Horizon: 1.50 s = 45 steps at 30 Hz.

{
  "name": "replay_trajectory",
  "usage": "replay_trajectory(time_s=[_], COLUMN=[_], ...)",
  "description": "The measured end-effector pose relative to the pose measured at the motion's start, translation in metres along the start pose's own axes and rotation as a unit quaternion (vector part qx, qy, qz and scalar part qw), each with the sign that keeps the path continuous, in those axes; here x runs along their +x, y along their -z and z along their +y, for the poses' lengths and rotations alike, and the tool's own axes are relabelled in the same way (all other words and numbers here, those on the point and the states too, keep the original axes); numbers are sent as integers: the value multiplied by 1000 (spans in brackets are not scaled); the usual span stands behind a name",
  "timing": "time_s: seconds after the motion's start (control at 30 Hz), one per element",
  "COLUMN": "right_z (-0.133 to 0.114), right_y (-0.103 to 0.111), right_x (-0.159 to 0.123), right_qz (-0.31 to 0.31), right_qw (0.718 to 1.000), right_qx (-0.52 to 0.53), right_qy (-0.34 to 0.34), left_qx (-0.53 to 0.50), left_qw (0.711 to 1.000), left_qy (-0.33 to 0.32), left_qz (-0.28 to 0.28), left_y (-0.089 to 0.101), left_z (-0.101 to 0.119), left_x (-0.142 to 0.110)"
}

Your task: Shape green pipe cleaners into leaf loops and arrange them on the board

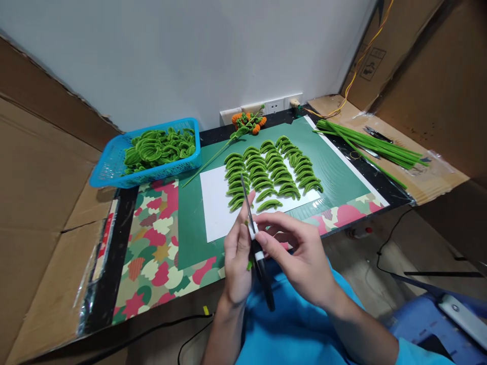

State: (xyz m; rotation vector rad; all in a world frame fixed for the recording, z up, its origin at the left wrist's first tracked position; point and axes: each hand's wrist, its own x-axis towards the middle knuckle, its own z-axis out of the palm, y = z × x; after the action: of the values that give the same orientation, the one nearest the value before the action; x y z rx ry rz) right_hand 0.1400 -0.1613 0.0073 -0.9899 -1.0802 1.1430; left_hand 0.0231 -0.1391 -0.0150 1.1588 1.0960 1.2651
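Thumb and forefinger of the right hand (pixel 304 248) make a narrow grip, pinched at the white part of the scissors (pixel 265 279), while its other fingers bend loosely. The left hand (pixel 238 248) stands upright just beside the scissors, its thumb close to its fingers. One green bit (pixel 249 265) shows at its edge, but I cannot tell whether this grip is really holding it. The blades (pixel 245 192) point up and forward, which is, I think, for safety and a clear view.

Beyond the hands, green curls (pixel 281 174) lie in four columns, partly on white paper (pixel 215 203) and partly on the green mat (pixel 342 172); probably such order makes them easy to count. More curls are heaped in the basket (pixel 101 177) at the left of the bench (pixel 124 238), perhaps so that they do not mix. Stems (pixel 380 147) lie together at the right, and an orange flower (pixel 236 118) rests near the wall (pixel 190 61), maybe to leave working space.
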Motion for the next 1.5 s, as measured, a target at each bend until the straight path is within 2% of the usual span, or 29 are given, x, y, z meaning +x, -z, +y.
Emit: replay_trajectory(time_s=[0.13, 0.3, 0.43, 0.57, 0.77, 0.87, 1.0, 1.07, 1.23, 1.37, 1.5], right_z=[-4, -7, -12, -14, -12, -8, -4, -1, 8, 12, 12], right_y=[7, 11, 12, 11, 11, 11, 15, 19, 28, 38, 46], right_x=[3, 3, 1, -1, -2, -3, -1, 2, 12, 20, 22], right_qz=[-18, -50, -87, -93, -90, -57, 33, 46, 0, -41, -59], right_qw=[999, 992, 982, 979, 983, 990, 995, 996, 999, 991, 989], right_qx=[-43, -116, -167, -183, -161, -126, -74, -48, 51, 116, 123], right_qy=[-2, 0, 6, 5, 4, 14, 57, 61, -1, -47, -48], left_qx=[-33, -45, -26, -7, -8, -22, -122, -183, -236, -235, -210], left_qw=[999, 998, 999, 1000, 1000, 999, 985, 966, 939, 942, 946], left_qy=[28, 22, 6, 1, 20, 26, 74, 117, 194, 195, 192], left_qz=[-22, -36, -27, -23, -15, -26, -102, -141, -161, -143, -154], left_y=[3, 9, 10, 10, 6, 5, 4, 4, 0, 2, 7], left_z=[-1, -8, -8, -8, -7, -7, -10, -11, -8, -6, -9], left_x=[2, 3, 2, 2, 2, 1, -1, -2, -5, -5, -2])
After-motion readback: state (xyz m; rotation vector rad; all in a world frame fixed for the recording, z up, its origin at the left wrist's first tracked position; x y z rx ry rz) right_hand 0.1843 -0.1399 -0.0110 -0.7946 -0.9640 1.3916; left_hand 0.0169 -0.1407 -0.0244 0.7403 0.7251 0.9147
